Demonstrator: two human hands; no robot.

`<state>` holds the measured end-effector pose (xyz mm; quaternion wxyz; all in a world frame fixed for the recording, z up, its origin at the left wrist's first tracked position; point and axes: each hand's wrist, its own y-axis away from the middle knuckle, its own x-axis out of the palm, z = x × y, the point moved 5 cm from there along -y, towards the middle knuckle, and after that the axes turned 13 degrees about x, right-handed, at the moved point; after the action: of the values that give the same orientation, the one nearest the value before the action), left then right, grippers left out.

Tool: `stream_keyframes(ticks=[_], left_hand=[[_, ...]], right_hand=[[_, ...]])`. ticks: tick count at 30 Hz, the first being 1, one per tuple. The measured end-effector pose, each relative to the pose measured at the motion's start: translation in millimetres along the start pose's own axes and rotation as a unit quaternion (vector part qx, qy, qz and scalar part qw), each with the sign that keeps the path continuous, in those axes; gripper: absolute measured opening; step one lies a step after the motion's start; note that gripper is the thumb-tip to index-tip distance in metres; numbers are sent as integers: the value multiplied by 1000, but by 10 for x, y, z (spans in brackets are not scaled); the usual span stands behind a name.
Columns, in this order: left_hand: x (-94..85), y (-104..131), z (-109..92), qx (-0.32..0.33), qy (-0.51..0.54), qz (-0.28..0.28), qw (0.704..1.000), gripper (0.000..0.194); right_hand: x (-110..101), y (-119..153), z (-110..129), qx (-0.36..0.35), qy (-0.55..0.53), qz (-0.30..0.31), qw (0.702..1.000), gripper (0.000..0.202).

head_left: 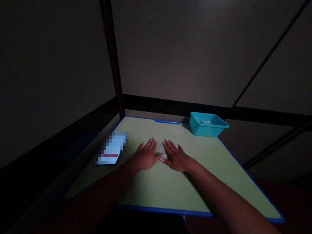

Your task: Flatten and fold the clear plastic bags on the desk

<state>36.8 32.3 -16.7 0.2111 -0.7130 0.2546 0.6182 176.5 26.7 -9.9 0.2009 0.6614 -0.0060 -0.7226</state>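
A clear plastic sheet or bag (pixel 160 149) lies flat near the middle of the table (pixel 168 191). My left hand (pixel 147 155) rests palm down on its left part, fingers stretched forward. On its right part my right hand (pixel 175 156) lies flat too, fingers extended. Both thumbs point inward and nearly meet at the near side of the plastic. Much of the plastic is hidden under my hands, so I cannot tell its full shape or whether anything is inside.
A turquoise plastic basket (pixel 207 130) stands at the table's back right corner, with something pale inside. A phone-like device with a lit, blurred screen (pixel 113 146) sits at the left edge. The table has a blue rim, and walls rise behind and to the left.
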Motion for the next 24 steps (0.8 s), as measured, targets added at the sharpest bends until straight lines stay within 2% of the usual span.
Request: stream_keyframes(ticks=[3, 5, 6, 8, 10, 11, 14, 18, 24], left_hand=[[-39, 30, 208, -84, -17, 5, 996, 68], [-75, 35, 245, -110, -31, -17, 993, 69], [-90, 29, 216, -101, -35, -32, 994, 68], [-104, -1, 62, -33, -31, -57, 997, 66], [-84, -26, -157, 71, -7, -49, 996, 65], [-67, -28, -242, 103, 10, -34, 994, 67], [-27, -16, -341, 115, 41, 8, 992, 71], [-3, 11, -220, 67, 28, 13, 997, 74], [-46, 69, 135, -113, -32, -12, 993, 85]], right_hand=[[-5, 1, 10, -1, -7, 3, 1000, 87], [-3, -2, 13, -2, -9, 3, 1000, 87], [0, -4, 13, -3, -9, 2, 1000, 86], [10, -13, 7, -2, -6, 0, 1000, 84], [26, -24, -4, 0, 6, 2, 1000, 81], [33, -28, -9, 1, 12, 5, 1000, 81], [34, -32, -14, 0, 22, 9, 1000, 83], [6, -12, 4, -6, 9, 15, 1000, 91], [-14, 8, 14, -4, -6, 8, 1000, 96]])
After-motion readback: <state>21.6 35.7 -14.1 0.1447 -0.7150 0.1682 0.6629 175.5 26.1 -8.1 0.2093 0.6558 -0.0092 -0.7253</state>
